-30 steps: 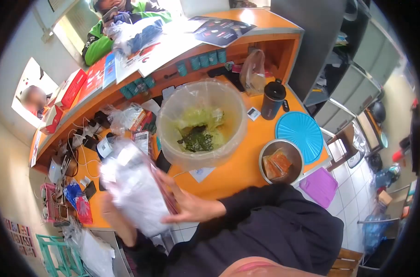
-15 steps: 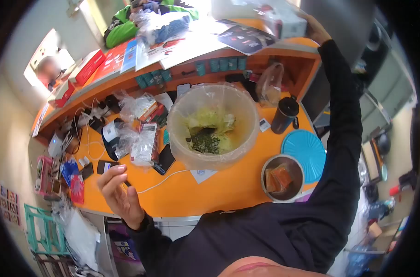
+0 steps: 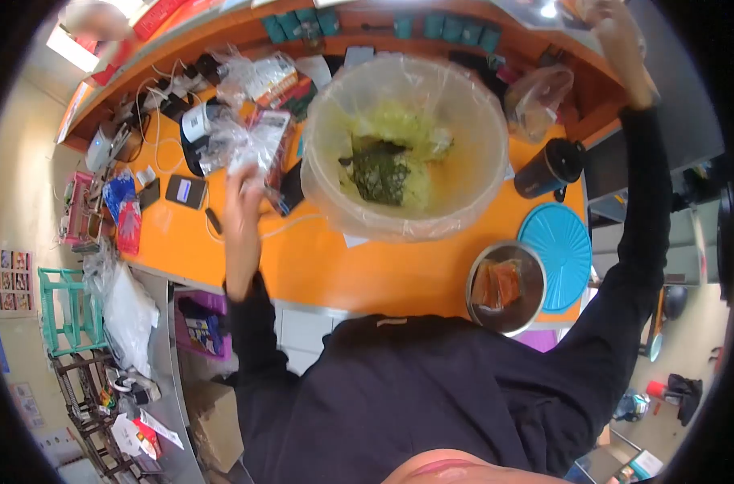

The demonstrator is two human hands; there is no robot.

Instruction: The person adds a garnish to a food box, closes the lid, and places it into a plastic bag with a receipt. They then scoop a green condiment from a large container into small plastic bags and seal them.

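My left hand [image 3: 244, 210] reaches over the orange table beside a clear plastic bag [image 3: 250, 147] and a dark phone-like item [image 3: 290, 192]; its fingers are smeared by motion. At the top right, my right hand [image 3: 618, 44] is over the raised counter, its fingertips blurred, and what they touch is unclear. Between the hands stands a large plastic-lined tub [image 3: 480, 173] with yellow-green contents and dark leafy pieces [image 3: 380, 179]. A metal bowl [image 3: 532, 310] holds orange-brown packets [image 3: 497, 284].
Right of the bowl lies a turquoise lid [image 3: 556, 254], with a black tumbler [image 3: 549, 168] behind it. A phone [image 3: 186, 192], cables and a label roll [image 3: 196, 123] occupy the left side. Teal cups [image 3: 455, 29] line the shelf. A purple crate [image 3: 203, 324] is below the table.
The view has shifted, and the person in green has left the frame. My left hand has moved forward towards the clear bag. The white box near my right hand is no longer clearly visible.
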